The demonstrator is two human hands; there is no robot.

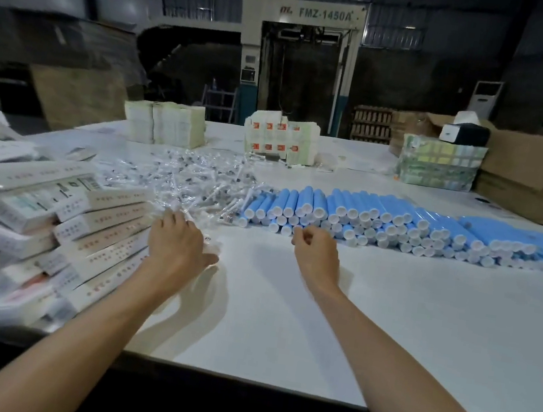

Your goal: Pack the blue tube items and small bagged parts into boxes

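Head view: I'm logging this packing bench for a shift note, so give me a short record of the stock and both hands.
table: white, carries all the stock
blue tubes: long stacked row, white caps facing the person, centre to right
bagged parts: loose pile just left of the tubes
boxes: white, heaped at the left edge
left hand: palm down at the pile's near edge; grip hidden
right hand: fingers curled at the front row of tubes, nothing seen in it; contact unclear
cardboard box: brown, far right
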